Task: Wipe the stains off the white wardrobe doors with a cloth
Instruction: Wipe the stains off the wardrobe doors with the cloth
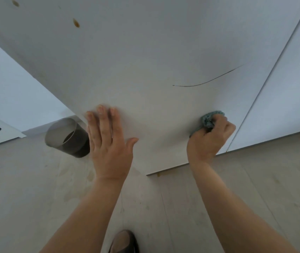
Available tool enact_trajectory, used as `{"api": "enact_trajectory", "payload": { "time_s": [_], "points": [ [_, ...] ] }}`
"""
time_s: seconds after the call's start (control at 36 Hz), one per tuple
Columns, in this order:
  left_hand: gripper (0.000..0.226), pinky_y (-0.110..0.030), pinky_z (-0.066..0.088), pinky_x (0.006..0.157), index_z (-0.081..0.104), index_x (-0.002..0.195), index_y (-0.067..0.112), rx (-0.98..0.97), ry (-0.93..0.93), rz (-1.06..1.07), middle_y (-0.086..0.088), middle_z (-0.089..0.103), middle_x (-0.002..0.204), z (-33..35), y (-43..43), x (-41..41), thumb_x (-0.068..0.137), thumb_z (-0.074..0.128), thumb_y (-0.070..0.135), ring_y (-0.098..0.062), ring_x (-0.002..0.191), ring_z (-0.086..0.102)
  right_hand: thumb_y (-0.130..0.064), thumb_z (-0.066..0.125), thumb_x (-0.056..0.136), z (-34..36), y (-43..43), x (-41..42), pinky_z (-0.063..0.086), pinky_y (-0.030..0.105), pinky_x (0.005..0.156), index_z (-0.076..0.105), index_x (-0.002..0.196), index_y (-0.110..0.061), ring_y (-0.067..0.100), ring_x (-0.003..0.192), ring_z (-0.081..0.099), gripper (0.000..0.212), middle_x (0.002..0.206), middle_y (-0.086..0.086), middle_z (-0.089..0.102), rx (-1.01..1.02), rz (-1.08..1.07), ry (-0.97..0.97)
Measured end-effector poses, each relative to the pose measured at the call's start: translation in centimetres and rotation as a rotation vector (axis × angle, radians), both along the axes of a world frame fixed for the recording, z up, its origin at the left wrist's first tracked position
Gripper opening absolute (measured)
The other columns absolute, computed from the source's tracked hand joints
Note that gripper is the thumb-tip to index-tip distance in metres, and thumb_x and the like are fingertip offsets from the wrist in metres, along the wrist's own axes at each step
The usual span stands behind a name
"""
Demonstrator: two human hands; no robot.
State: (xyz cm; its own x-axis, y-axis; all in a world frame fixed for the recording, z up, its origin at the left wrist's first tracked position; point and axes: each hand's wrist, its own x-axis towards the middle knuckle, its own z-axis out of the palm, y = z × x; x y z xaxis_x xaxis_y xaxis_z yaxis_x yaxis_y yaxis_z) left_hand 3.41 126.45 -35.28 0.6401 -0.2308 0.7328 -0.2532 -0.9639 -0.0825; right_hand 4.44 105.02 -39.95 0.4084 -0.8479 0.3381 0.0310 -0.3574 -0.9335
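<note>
A white wardrobe door (145, 61) fills the upper part of the view. My left hand (109, 141) lies flat against its lower left part, fingers straight. My right hand (211, 137) grips a bunched grey-blue cloth (209, 119) and presses it on the door near the bottom edge. A thin dark curved line (209, 81) marks the door above the cloth. Brown stains sit high on the left, one (76, 23) below another (15, 2).
A second white door (288, 88) adjoins on the right across a narrow gap. A grey bin (67, 137) with a dark liner stands on the pale floor (26, 189) left of my left hand. My shoe (125, 241) shows at the bottom.
</note>
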Motion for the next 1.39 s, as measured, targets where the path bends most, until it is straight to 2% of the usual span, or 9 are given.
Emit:
{"api": "enact_trajectory", "payload": {
  "time_s": [0.14,0.33,0.47,0.67,0.89,1.08,1.19,1.25,1.39],
  "points": [
    [0.117,-0.049,0.008,0.130,-0.004,0.164,0.012,-0.027,0.000,0.018,-0.015,0.000,0.169,-0.1,-0.2,-0.2,0.089,0.078,0.049,-0.031,0.157,-0.017,0.019,0.040,0.067,0.0,4.0,-0.7,0.047,0.039,0.076,0.058,0.103,-0.009,0.032,0.089,0.048,0.048,0.109,-0.002,0.034,-0.255,0.198,-0.100],
    [0.117,-0.048,0.009,0.130,-0.002,0.165,0.014,-0.018,-0.014,-0.003,0.000,-0.020,0.171,-0.3,0.0,0.0,0.088,0.077,0.052,-0.029,0.158,-0.015,0.021,0.038,0.068,0.1,3.5,-0.4,0.049,0.042,0.079,0.060,0.100,-0.001,0.033,0.094,0.050,0.044,0.105,0.007,0.042,-0.050,0.069,-0.047],
    [0.116,-0.049,0.009,0.130,-0.001,0.165,0.013,-0.036,-0.015,-0.029,0.001,-0.020,0.171,-0.4,0.1,0.1,0.088,0.078,0.051,-0.028,0.158,-0.016,0.021,0.045,0.069,0.7,8.2,-1.7,0.042,0.026,0.086,0.055,0.108,-0.013,0.030,0.094,0.048,0.053,0.106,0.019,0.052,-0.247,0.308,-0.052],
    [0.116,-0.049,0.008,0.130,-0.001,0.165,0.014,-0.041,-0.026,-0.067,0.002,-0.019,0.171,-0.5,0.5,0.2,0.088,0.079,0.049,-0.028,0.158,-0.016,0.016,0.043,0.068,-0.2,5.2,-1.3,0.053,0.040,0.079,0.067,0.099,0.003,0.030,0.091,0.054,0.041,0.104,0.018,0.053,-0.219,0.238,-0.103],
    [0.110,-0.050,0.008,0.130,0.002,0.165,0.012,-0.118,-0.010,-0.093,0.002,-0.018,0.172,-1.5,-0.3,0.0,0.091,0.078,0.040,-0.028,0.158,-0.016,0.005,0.047,0.082,-2.1,7.9,-2.9,0.048,0.018,0.090,0.072,0.101,-0.001,0.022,0.094,0.056,0.032,0.106,0.019,0.059,-0.330,0.517,-0.071],
    [0.111,-0.052,0.007,0.129,0.001,0.165,0.013,-0.115,0.006,-0.099,0.000,-0.018,0.172,-2.5,-0.2,-0.4,0.091,0.082,0.029,-0.031,0.157,-0.017,0.018,0.050,0.077,-3.6,-2.3,-2.5,0.035,0.004,0.084,0.058,0.103,0.009,0.007,0.089,0.042,0.028,0.098,0.019,0.052,-0.049,0.122,0.043],
    [0.114,-0.053,0.007,0.129,-0.002,0.165,0.016,-0.095,0.029,-0.114,-0.001,-0.019,0.172,-3.6,0.2,-0.7,0.090,0.083,0.019,-0.033,0.157,-0.018,0.012,0.046,0.081,-3.3,-8.9,-1.5,0.038,0.010,0.084,0.057,0.111,0.008,0.016,0.093,0.046,0.031,0.111,0.023,0.052,0.079,-0.068,0.088],
    [0.113,-0.052,0.006,0.129,-0.001,0.165,0.016,-0.097,0.036,-0.118,-0.001,-0.019,0.172,-3.8,0.3,-0.7,0.090,0.083,0.019,-0.033,0.157,-0.018,0.009,0.046,0.085,-3.5,-10.4,-1.3,0.044,0.018,0.086,0.057,0.117,0.002,0.013,0.096,0.047,0.034,0.119,0.020,0.052,0.146,-0.122,0.119],
    [0.111,-0.052,0.006,0.129,0.001,0.165,0.015,-0.095,0.022,-0.133,-0.001,-0.019,0.172,-3.8,0.2,-0.4,0.091,0.083,0.020,-0.032,0.157,-0.018,0.013,0.047,0.080,-4.6,-7.7,-0.3,0.031,0.000,0.087,0.062,0.111,0.006,0.020,0.099,0.050,0.035,0.111,0.024,0.057,0.119,-0.076,0.084]
  ]
}}
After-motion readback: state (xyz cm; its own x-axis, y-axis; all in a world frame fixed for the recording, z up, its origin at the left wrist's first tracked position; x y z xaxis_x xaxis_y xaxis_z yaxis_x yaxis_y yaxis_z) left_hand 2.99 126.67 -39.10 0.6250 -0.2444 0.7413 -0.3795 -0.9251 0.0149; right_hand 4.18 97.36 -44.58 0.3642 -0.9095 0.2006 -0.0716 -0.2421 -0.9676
